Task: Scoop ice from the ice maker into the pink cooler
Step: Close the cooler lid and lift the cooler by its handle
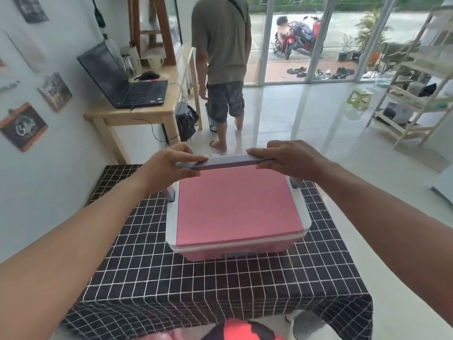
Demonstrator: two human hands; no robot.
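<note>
The pink cooler (235,212) sits on a table with a black-and-white grid cloth (220,278). Its pink lid with a white rim is down. The grey carry handle (228,163) is raised over the cooler's far side. My left hand (171,163) pinches the handle's left end between fingers and thumb. My right hand (286,158) grips the handle's right end the same way. No ice maker or scoop is in view.
A person (220,69) stands on the tiled floor just beyond the table, back turned. A wooden desk (137,111) with an open laptop (127,79) is at the far left. Wooden shelves (416,94) stand at the right. Glass doors are at the back.
</note>
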